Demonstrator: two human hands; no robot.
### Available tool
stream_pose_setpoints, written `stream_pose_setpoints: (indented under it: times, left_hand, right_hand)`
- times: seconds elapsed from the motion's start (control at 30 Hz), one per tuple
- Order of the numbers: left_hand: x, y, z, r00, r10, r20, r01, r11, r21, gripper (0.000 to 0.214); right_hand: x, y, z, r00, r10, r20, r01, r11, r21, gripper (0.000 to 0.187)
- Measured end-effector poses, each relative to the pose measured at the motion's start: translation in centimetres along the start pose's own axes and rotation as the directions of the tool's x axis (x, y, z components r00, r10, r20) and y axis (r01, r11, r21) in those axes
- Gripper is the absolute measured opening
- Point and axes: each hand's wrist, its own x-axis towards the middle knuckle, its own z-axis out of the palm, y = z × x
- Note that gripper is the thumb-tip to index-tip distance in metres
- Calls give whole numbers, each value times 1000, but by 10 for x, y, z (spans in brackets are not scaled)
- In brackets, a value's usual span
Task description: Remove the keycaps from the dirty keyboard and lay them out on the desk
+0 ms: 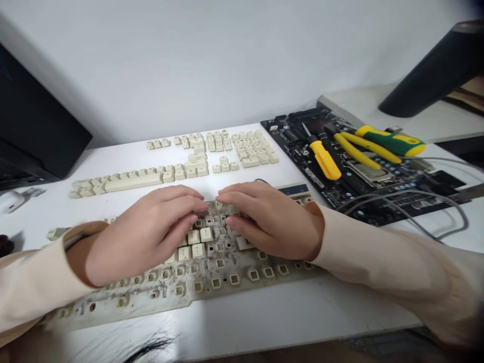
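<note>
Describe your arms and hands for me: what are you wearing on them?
Both arms are in long, loose, plain cream sleeves, the left sleeve matching the right sleeve, with no markings showing. They end at the wrists. The left hand and the right hand are bare, with no gloves or rings visible.

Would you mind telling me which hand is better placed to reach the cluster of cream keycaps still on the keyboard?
Left, probably: the left hand sits beside the cream keycaps on the keyboard, its fingers almost over them, while the right hand rests further off, above mostly bare sockets.
</note>
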Motion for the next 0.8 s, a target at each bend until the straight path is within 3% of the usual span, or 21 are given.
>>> stream_pose_setpoints:
  times: [0.1,0.17,0.33,0.43,0.6,0.73,0.8]
  left_hand:
    - [-18,-4,2,997,-68,-34,71,992,101,28]
    - [-30,-4,6,992,-121,-29,124,974,191,41]
    - [-45,2,17,991,-132,21,121,952,282,70]
    - [-44,4,22,992,-128,3,122,952,280,70]
    - [-42,4,23,992,-129,-1,125,953,277,64]
    - [-42,4,23,990,-140,4,134,954,267,59]
    - [-42,4,22,990,-140,5,134,958,254,55]
  right_hand:
    - [2,-3,-5,999,-49,-5,49,999,22,25]
    - [7,-9,-10,994,-103,24,102,995,11,21]
    - [29,-38,-20,934,-109,341,195,954,-229,12]
    - [42,-50,-19,863,-42,503,254,897,-361,7]
    - [56,-58,-18,758,29,652,346,829,-439,17]
    - [66,-65,-20,719,64,692,380,797,-469,21]
    - [68,-69,-19,721,57,691,382,799,-465,23]
